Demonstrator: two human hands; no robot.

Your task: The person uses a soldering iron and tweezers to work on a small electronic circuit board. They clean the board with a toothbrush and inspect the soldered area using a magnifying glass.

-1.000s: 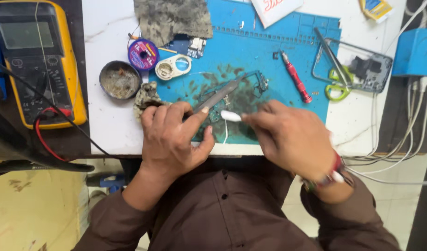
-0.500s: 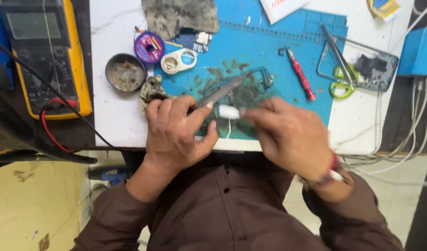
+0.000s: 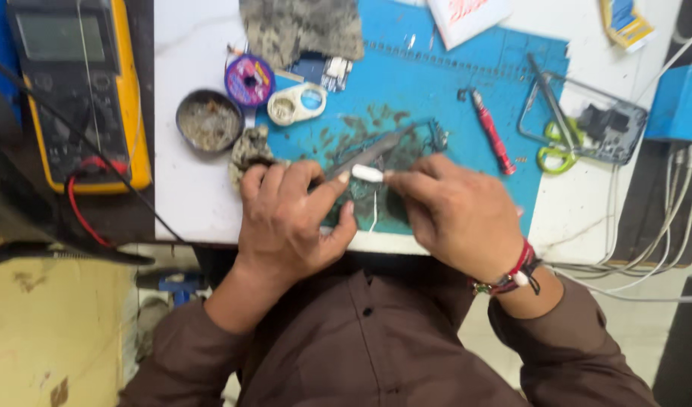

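My left hand (image 3: 289,218) grips a pair of metal tweezers (image 3: 376,149), whose tips point up and right over the stained blue work mat (image 3: 451,83). Close beside it, my right hand (image 3: 455,215) pinches a small white plug (image 3: 367,173) with a thin white wire hanging below it. Both hands meet near the front edge of the white table (image 3: 191,188), above the dirty patch of the mat. What the tweezer tips touch is too dark to make out.
A yellow multimeter (image 3: 74,90) with red and black leads lies at the left. A round tin (image 3: 208,120), a purple wire spool (image 3: 248,79), a white tape holder (image 3: 297,104), a red screwdriver (image 3: 493,139), green-handled scissors (image 3: 553,154) and a blue box (image 3: 681,102) with white cables lie about the mat.
The view has shifted a little. My hands have stayed together at the mat's front, with only small movements of the tweezers and the white plug.
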